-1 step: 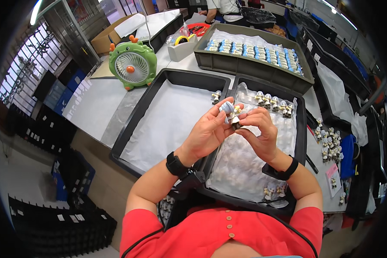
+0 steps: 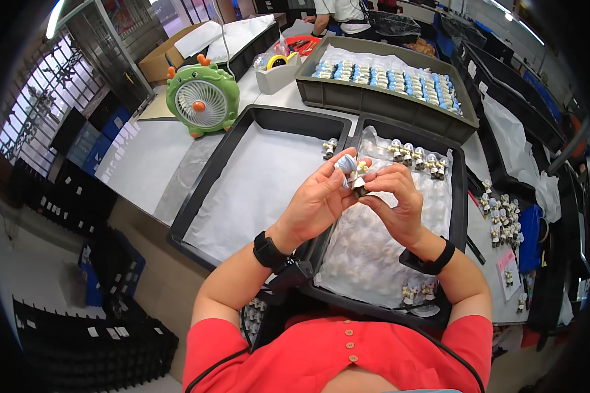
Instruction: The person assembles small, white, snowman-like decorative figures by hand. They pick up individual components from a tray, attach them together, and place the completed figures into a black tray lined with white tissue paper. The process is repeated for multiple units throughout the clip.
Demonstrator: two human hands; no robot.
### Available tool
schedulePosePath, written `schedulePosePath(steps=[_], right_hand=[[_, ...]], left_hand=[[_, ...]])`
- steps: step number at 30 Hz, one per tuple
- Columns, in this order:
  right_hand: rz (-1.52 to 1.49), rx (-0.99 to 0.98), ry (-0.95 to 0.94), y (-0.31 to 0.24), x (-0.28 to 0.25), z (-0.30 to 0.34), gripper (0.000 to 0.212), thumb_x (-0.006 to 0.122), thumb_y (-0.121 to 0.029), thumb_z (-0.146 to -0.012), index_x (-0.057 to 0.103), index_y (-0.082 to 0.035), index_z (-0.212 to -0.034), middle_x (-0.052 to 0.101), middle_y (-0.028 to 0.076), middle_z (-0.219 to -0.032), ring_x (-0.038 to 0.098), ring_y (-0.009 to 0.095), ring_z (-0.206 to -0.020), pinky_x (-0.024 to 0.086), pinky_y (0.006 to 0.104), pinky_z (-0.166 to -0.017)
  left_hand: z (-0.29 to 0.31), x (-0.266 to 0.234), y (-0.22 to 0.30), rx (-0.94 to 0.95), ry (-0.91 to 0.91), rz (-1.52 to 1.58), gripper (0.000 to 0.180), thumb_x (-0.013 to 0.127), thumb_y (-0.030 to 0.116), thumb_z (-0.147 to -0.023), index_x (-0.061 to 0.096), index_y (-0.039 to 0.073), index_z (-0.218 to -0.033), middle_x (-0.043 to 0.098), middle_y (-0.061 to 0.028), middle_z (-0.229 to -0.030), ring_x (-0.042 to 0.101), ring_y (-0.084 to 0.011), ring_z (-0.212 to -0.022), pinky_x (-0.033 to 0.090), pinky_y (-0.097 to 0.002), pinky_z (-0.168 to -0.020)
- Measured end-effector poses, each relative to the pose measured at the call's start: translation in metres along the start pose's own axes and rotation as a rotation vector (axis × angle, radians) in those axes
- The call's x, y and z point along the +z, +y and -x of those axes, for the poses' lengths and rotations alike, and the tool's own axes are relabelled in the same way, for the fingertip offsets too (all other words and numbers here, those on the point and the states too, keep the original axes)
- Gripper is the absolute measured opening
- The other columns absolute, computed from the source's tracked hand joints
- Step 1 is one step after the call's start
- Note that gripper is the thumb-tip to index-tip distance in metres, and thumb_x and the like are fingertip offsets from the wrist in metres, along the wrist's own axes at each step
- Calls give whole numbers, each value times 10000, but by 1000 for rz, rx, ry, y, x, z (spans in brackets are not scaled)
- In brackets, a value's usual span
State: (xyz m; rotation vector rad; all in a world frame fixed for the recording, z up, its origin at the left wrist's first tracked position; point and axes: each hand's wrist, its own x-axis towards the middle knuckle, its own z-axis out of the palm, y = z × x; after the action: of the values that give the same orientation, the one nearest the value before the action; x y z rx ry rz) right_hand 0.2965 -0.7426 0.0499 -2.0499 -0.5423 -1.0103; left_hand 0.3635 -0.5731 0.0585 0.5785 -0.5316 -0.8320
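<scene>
In the head view I see the left hand (image 2: 316, 195) gripping a small figurine (image 2: 356, 175) by its pale-blue top while the right hand (image 2: 401, 196) pinches its lower end (part is hidden), above where the left tray (image 2: 242, 190) meets the right tray (image 2: 459, 196).

I'm working in a workshop: figurines (image 2: 391, 78) are lying in rows toward the far edge of the table (image 2: 134, 160).

The figurine (image 2: 355, 176) looked smooth and plastic — the left black tray (image 2: 301, 119) matt plastic, its white liner (image 2: 262, 177) creased and papery — the green fan (image 2: 200, 105) glossy plastic.
</scene>
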Motion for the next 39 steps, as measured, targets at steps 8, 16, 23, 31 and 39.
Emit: schedulePosePath(steps=[8, 16, 23, 31, 39], right_hand=[[20, 16, 11, 2, 0, 0, 230, 755, -82, -661, 641, -109, -859, 648, -10, -891, 569, 194, -886, 383, 383, -866], [32, 12, -77, 6, 3, 3, 163, 746, -79, -673, 644, -102, -798, 632, 6, -824, 574, 181, -848, 382, 376, -856], [28, 145, -23, 23, 0, -1, 111, 725, -74, -708, 652, -72, -792, 636, 36, -772, 597, 175, -765, 408, 330, -812], [-53, 406, 131, 48, -12, -9, 88, 672, -89, -779, 661, -21, -835, 655, 34, -792, 593, 100, -760, 453, 237, -709], [33, 469, 195, 62, -29, -12, 89, 665, -102, -780, 657, -22, -819, 655, 40, -762, 601, 101, -727, 456, 237, -688]], left_hand=[[-1, -4, 1, 3, 41, 52, 473, 376, 186, -964, 220, 66, -1394, 347, -165, -1378, 480, -243, -1168, 411, -391, -974], [0, -8, 2, 19, 41, -63, 473, 518, 102, -905, 331, 82, -1339, 485, -128, -1253, 564, -179, -1026, 465, -311, -878], [-21, -24, 37, 299, 314, -936, 430, 615, 67, -826, 456, 42, -1225, 569, -79, -1074, 583, -132, -913, 479, -271, -776], [-95, -203, 53, 81, 755, -1406, 342, 734, 72, -714, 589, -10, -1012, 648, -82, -838, 614, -130, -739, 498, -269, -636], [-122, -211, 7, -66, 778, -1682, 372, 739, 133, -675, 628, 8, -1008, 661, -140, -920, 646, -225, -831, 508, -317, -749]])
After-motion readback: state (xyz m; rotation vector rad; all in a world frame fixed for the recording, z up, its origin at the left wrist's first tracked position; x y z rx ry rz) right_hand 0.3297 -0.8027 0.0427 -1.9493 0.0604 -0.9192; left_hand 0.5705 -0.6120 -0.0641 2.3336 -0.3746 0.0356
